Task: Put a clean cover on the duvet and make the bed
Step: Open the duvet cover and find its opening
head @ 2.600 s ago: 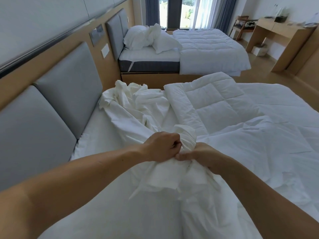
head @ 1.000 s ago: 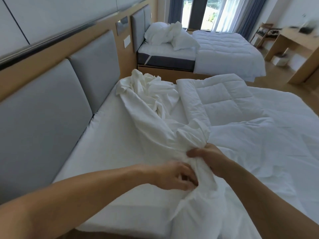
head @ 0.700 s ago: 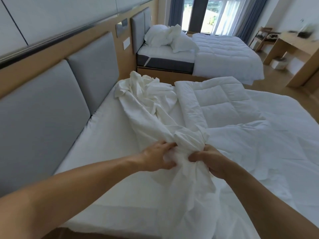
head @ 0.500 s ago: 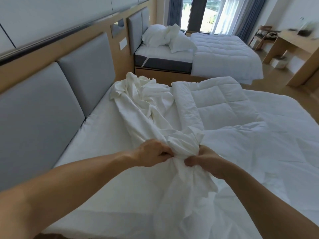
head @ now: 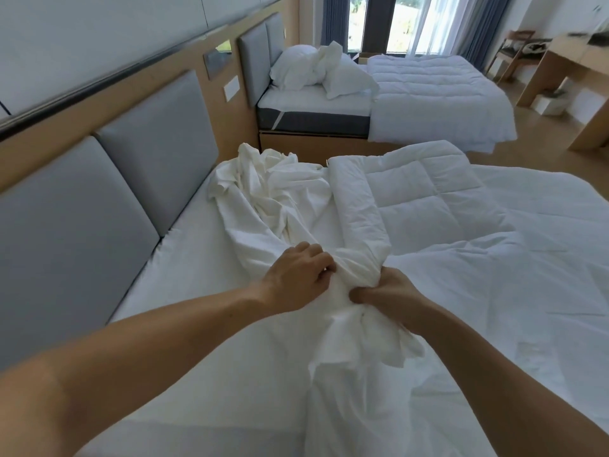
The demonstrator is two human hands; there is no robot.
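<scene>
A crumpled white duvet cover (head: 273, 196) stretches across the near bed (head: 184, 265) from the far edge toward me. The quilted white duvet (head: 428, 199) lies to its right, its near corner rolled up and wrapped in cover fabric. My left hand (head: 296, 278) grips the bunched cover on the left of that corner. My right hand (head: 385, 298) grips the same bunch from the right, fingers curled under it. The two hands almost touch. More cover fabric hangs from the bunch toward me.
Grey padded headboard panels (head: 99, 206) line the wall on the left. A second bed (head: 412, 94) with pillows (head: 316, 70) stands beyond a narrow gap. A wooden desk (head: 580, 67) and a chair (head: 517, 51) stand at the far right, by the curtained window (head: 395, 24).
Both hands have kept regripping the bunched cover around the duvet corner. My left hand went down to the hanging fabric, then came back up beside my right hand.
</scene>
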